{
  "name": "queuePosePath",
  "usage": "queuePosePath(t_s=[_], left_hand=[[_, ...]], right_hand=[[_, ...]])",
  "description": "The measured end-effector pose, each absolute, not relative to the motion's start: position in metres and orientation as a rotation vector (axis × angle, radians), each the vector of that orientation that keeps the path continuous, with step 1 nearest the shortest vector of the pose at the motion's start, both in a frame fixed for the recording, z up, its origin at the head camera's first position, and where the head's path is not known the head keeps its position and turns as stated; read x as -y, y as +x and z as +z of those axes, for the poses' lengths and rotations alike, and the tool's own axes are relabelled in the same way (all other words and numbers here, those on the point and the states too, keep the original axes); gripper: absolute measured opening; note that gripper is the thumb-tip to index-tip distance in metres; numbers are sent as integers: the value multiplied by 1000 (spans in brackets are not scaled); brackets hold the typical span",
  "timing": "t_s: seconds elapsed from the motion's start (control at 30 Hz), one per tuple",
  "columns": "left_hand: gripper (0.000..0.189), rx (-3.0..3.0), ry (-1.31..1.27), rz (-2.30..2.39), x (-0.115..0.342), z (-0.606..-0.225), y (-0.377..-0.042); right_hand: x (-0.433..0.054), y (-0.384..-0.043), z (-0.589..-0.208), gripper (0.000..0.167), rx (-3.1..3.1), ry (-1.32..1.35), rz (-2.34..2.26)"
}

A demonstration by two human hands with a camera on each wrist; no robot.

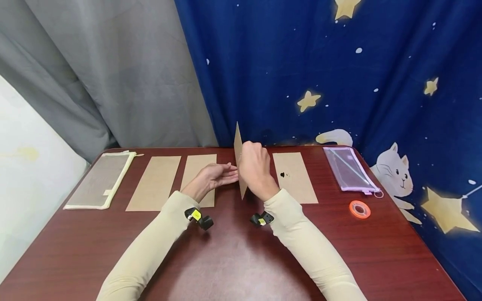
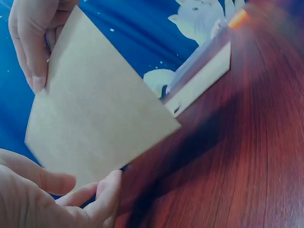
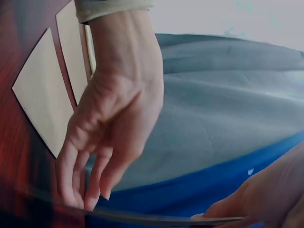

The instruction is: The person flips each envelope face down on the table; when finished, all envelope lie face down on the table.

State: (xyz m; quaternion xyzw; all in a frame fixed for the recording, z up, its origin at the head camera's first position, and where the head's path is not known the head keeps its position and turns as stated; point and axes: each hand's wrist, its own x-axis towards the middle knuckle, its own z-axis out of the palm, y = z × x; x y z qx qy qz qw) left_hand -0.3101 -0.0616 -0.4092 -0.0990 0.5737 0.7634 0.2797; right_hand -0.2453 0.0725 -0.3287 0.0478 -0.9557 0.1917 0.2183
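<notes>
Upright and nearly edge-on above the table's middle is a thin brown kraft-paper rectangle (image 1: pixel 238 144). My right hand (image 1: pixel 257 168) grips it by its edge. In the left wrist view its plain face (image 2: pixel 102 104) is turned to the camera. My left hand (image 1: pixel 214 175) is palm up on the other side, its extended fingertips touching the lower part of that face. The right wrist view shows my left hand (image 3: pixel 111 121) with straight fingers meeting the rectangle. Another kraft-paper rectangle (image 1: pixel 297 184), with a small black print, lies right of my right hand.
Two plain kraft-paper rectangles (image 1: pixel 154 184) (image 1: pixel 199 167) lie on the left. A yellow-edged mesh zip pouch (image 1: pixel 94 179) lies at far left. On the right are a purple mesh zip pouch (image 1: pixel 346 169) and an orange tape roll (image 1: pixel 359 209). Curtains (image 1: pixel 263 75) hang behind the table.
</notes>
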Motion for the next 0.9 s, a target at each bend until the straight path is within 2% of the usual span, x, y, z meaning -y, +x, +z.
queuePosePath(t_s=[0.17,0.23,0.37,0.4,0.63,0.9], left_hand=[[38,-1736,-234,2045,64,-410,-309],[38,-1819,-228,2059,66,-410,-307],[34,-1993,-260,2047,70,-412,-304],[33,-2045,-252,2024,72,-412,-303],[20,-2576,-93,1664,73,-422,-304],[10,-3011,156,1206,67,-435,-304]], right_hand=[[-100,-254,-336,38,2627,146,694],[-112,-260,-342,32,2604,103,837],[-130,-272,-364,9,2571,-18,1084],[-132,-275,-370,9,2572,-60,1122],[-137,-289,-406,8,2682,-209,1086],[-130,-295,-430,14,2768,-195,1020]])
